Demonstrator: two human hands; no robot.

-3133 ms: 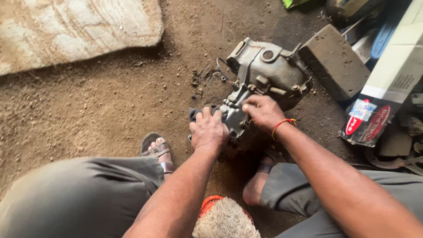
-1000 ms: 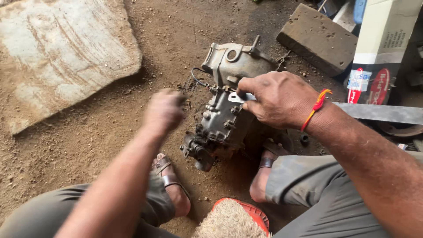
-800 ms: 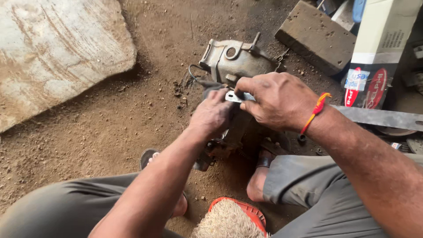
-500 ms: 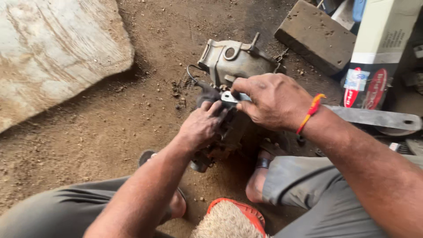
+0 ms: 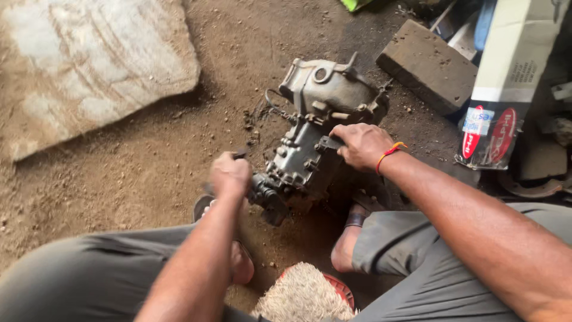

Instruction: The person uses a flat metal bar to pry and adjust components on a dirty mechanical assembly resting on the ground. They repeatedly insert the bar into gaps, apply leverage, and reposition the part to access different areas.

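I am clamping my right hand on the grimy grey metal engine casting, steadying it; my left hand is fisted around something small and dark beside it.

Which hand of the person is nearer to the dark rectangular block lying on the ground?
The right hand. It rests on the grey engine part, below and left of the dark rectangular block. The left hand is farther left, beside the part's lower end.
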